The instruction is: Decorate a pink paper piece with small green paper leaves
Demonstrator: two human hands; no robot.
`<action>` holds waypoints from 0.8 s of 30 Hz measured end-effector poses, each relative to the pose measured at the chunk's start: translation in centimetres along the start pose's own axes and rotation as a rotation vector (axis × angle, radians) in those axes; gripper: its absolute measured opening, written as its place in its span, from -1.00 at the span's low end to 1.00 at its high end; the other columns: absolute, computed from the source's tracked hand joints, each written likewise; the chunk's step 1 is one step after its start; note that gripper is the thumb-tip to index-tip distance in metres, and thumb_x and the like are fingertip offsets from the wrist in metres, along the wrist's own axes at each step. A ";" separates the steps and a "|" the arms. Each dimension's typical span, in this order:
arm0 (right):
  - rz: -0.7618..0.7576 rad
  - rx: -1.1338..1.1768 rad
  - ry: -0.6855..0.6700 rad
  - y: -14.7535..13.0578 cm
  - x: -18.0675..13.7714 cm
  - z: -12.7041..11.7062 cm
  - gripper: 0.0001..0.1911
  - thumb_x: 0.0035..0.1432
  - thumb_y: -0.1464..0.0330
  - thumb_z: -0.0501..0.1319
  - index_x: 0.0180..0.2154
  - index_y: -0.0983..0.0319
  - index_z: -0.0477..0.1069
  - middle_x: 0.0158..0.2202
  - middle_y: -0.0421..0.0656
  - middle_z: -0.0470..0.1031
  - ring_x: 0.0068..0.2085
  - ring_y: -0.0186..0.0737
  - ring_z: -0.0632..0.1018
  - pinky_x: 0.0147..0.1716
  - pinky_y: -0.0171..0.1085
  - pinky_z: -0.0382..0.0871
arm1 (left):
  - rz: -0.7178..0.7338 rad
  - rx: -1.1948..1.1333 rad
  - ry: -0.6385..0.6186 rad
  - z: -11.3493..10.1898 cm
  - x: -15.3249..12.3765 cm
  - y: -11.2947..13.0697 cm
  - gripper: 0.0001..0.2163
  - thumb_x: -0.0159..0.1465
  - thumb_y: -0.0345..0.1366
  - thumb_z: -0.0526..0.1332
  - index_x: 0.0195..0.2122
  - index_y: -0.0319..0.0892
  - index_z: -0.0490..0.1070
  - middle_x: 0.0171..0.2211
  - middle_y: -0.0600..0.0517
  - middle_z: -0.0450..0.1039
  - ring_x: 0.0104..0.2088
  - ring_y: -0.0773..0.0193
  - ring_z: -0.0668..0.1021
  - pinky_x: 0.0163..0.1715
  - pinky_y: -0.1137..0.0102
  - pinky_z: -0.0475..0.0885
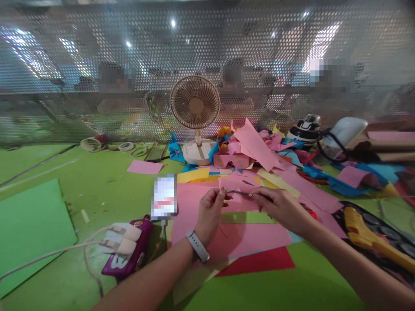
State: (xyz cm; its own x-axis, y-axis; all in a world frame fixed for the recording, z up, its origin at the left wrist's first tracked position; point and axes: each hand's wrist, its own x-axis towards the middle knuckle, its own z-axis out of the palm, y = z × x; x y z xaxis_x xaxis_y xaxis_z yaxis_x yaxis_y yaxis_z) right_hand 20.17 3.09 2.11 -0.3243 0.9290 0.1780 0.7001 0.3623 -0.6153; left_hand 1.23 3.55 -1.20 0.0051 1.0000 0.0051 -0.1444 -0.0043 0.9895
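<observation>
A: What does each hand grasp?

B: The left hand (212, 207), a smooth gray band (197, 247) around its wrist, pinches a tiny green bit (226, 191) between thumb and fingertips; the bit is too small for its shape to be told. The right hand (275, 205) closes its fingers around a slim, dark tool (241, 193) with a hard, narrow shaft, whose tip meets the left fingertips at the green bit.

A: Where do the bit and the tool lie in relation to the paper?

B: Both are held above overlapping pink sheets (188, 211), flat, matte and straight-edged. A red sheet (259, 262) shows below them, its near edge slanting across the smooth green table (110, 164).

A: Which forms stand behind the hands?

B: A heap of creased, curling scraps (256, 144), mostly pink with blue and yellow among them. Beside it stands a round fan (195, 102) with a ribbed grille, before a metal panel (145, 43) pierced by rows of small holes.

A: And to the sides?

B: Left of the pink sheets lie a flat phone (164, 198) and a glossy purple case (129, 255) bearing white plugs (126, 239). At right, a yellow glue gun (359, 229) rests on a black tray (397, 239) with rounded hollows.
</observation>
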 end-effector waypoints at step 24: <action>0.009 -0.058 0.017 0.1 0.1 -1.5 -0.73 0.20 0.25 -0.01 -0.46 0.20 0.32 -0.60 -0.26 0.38 -0.53 -0.34 0.38 -0.55 -0.38 0.14 | 0.124 0.133 -0.125 -0.2 -0.1 -0.5 -0.80 0.20 -0.16 0.09 -0.42 -0.18 0.36 -0.42 0.05 0.38 -0.38 0.33 0.42 -0.44 0.48 0.39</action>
State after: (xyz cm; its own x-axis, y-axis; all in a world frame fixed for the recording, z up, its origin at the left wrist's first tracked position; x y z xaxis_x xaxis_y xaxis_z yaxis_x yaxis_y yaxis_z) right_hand 21.16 3.30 3.26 -0.3074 0.9331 0.1866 0.7390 0.3577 -0.5710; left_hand 1.15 3.46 -1.74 0.1187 0.9833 0.1379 -0.0200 -0.1365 0.9904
